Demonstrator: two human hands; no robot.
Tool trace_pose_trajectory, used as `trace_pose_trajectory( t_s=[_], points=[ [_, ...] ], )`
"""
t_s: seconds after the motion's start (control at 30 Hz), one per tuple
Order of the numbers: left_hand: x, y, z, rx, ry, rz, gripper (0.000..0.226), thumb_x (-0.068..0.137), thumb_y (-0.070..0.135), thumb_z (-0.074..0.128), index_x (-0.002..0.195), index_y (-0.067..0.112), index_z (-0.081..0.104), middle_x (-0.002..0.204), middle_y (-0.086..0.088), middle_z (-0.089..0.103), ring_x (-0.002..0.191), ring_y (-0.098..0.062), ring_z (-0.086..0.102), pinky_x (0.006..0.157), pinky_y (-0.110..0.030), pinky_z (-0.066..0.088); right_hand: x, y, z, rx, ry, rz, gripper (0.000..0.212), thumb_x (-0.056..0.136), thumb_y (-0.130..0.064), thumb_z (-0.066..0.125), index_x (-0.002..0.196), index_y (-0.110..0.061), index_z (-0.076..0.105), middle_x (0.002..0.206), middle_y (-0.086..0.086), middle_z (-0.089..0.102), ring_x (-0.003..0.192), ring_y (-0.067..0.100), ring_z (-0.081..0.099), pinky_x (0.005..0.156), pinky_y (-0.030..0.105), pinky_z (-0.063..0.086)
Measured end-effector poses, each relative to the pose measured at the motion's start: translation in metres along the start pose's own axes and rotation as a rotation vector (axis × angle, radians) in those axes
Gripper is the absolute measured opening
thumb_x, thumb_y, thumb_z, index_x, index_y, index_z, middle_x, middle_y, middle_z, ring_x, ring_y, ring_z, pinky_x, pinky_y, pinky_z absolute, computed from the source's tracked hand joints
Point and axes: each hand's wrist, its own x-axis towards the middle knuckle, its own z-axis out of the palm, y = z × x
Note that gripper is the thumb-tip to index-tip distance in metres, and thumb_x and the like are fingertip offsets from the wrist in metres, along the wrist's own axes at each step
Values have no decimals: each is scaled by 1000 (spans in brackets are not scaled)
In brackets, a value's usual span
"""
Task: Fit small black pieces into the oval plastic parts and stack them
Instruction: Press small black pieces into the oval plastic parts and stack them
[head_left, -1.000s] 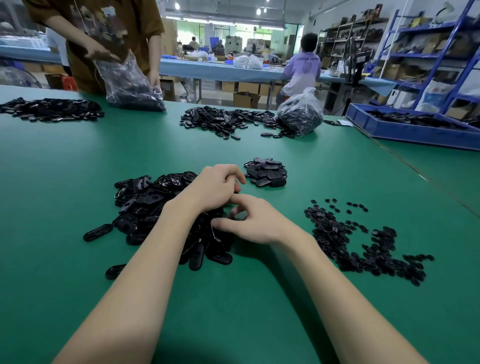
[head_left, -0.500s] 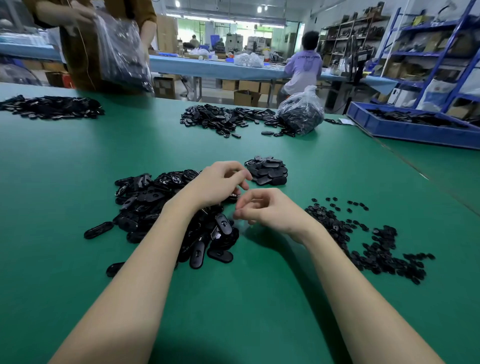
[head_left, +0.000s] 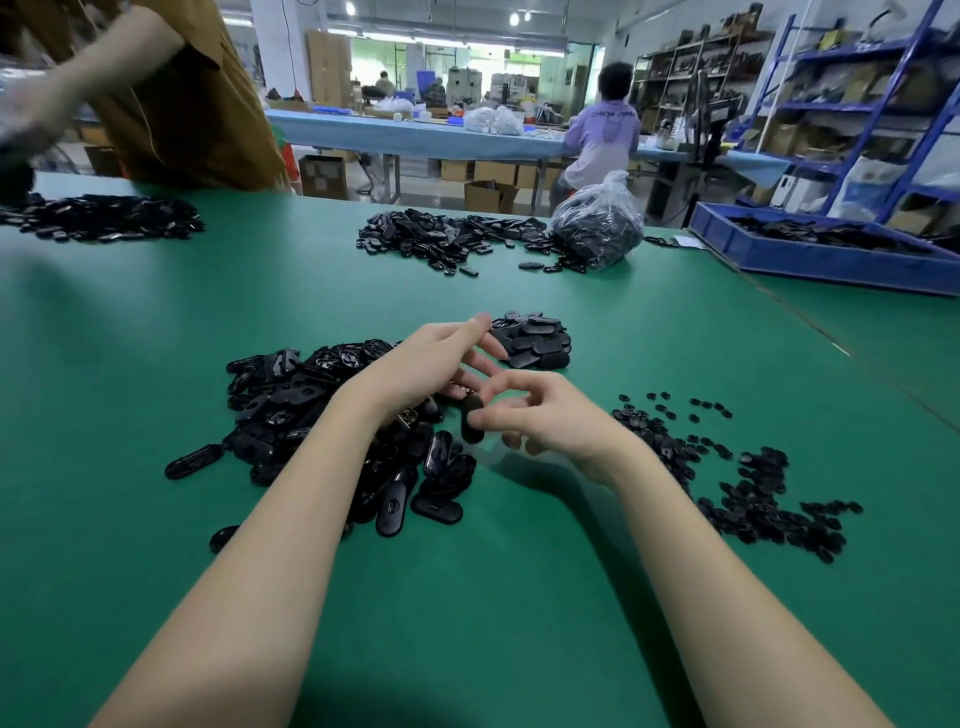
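Note:
A big heap of black oval plastic parts lies on the green table under my left forearm. My right hand pinches one oval part between thumb and fingers, holding it upright just right of the heap. My left hand hovers above it with fingers spread and relaxed, holding nothing I can see. A small stack of finished oval parts sits just beyond my hands. Small black pieces are scattered to the right of my right wrist.
Farther back lie another spread of oval parts, a filled clear plastic bag and a pile at far left. A blue tray stands at the right. A person in a brown shirt stands at the table's far left edge.
My left hand has opened its fingers and lifted off the heap. My right hand now holds an oval part in plain view. The person at the back has swung the bag out to the left.

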Motion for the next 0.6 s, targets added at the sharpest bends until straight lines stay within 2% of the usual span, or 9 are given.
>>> trace_pose_trajectory(
  t_s=[0.1, 0.23, 0.33, 0.43, 0.5, 0.6],
  points=[
    [0, 6, 3, -98, -38, -37, 42, 106, 46, 41, 103, 17, 71, 96, -2, 74, 78, -13, 72, 70, -25, 56, -3, -1, -22, 84, 144, 31, 17, 85, -25, 82, 92, -24, 67, 80, -8, 71, 63, 8, 56, 60, 23, 40],
    [-1, 9, 19, -284, -103, -36, 14, 101, 18, 59, 108, 11, 70, 97, -5, 74, 88, -22, 75, 71, -22, 58, -7, 0, -44, 166, 322, 27, 21, 81, -32, 85, 85, -27, 65, 83, -9, 69, 60, 8, 53, 56, 22, 39],
    [0, 9, 32, -331, -81, 6, 21, 94, 3, 66, 113, 12, 69, 95, -9, 75, 85, -17, 73, 71, -22, 57, -10, 3, -55, 148, 353, 61, 22, 80, -34, 86, 88, -26, 68, 85, -8, 70, 60, 9, 52, 55, 22, 36],
    [0, 9, 40, -280, -43, 28, 28, 91, 3, 68, 114, 20, 71, 97, -7, 76, 82, -15, 72, 73, -23, 57, -13, 6, -62, 80, 368, 90, 25, 80, -38, 85, 96, -25, 72, 83, -10, 73, 60, 8, 53, 52, 19, 37],
    [0, 9, 45, -318, -54, 35, 29, 92, 2, 67, 117, 17, 70, 98, -9, 75, 85, -17, 73, 74, -23, 58, -14, 8, -65, 51, 365, 95, 25, 81, -38, 85, 98, -24, 73, 78, -12, 74, 56, 6, 53, 49, 17, 37],
    [-1, 6, 50, -357, -54, 19, 28, 93, -2, 65, 114, 15, 71, 95, -11, 75, 85, -17, 74, 76, -23, 58, -19, 7, -72, -84, 326, 130, 24, 84, -45, 80, 96, -24, 74, 85, -11, 79, 61, 8, 54, 59, 23, 39]
  ],
)
